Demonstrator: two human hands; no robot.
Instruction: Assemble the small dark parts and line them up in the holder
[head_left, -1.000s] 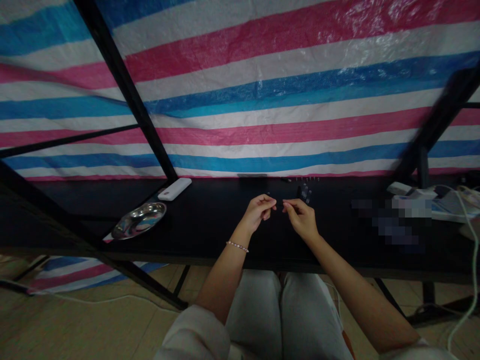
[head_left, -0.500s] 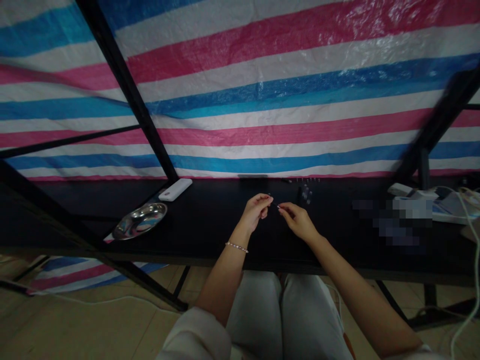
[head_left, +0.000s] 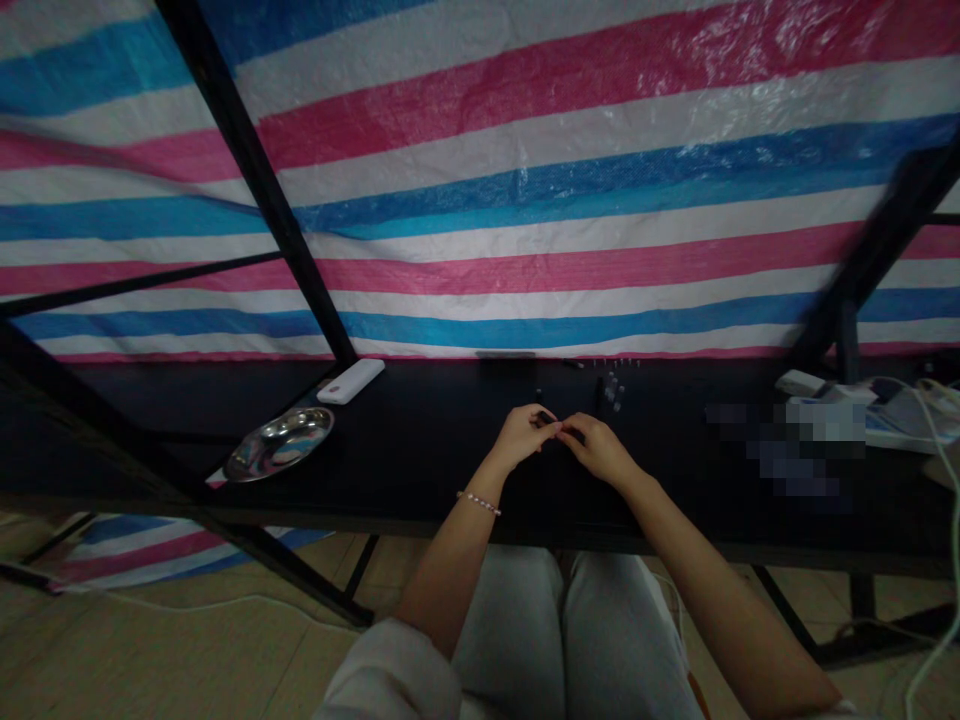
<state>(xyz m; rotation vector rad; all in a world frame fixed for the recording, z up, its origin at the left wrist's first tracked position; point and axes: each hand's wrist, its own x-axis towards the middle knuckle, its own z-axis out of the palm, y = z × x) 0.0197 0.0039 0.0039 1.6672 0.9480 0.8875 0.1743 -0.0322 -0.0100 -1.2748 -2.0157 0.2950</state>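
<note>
Hands meet above the middle of the black worktop (head_left: 420, 450), fingertips touching. The left hand (head_left: 520, 440) has its grip closed, thumb and forefinger pinched on a small dark part (head_left: 545, 418). The right hand (head_left: 600, 452) has its grip closed on the same part from the other side. The part is held between the two sets of fingertips, just above the worktop surface, and it is too small and dark to identify. A bead bracelet (head_left: 478, 503) sits on the left wrist. A cluster of small clear pieces (head_left: 611, 390) stands on the worktop just beyond the right hand. A metal dish (head_left: 279, 443) lies well to the left near the front edge, and a white box (head_left: 350, 380) lies behind it. White cables (head_left: 934, 420) lie at the far right. A striped tarp (head_left: 525, 200) hangs behind the worktop.
</note>
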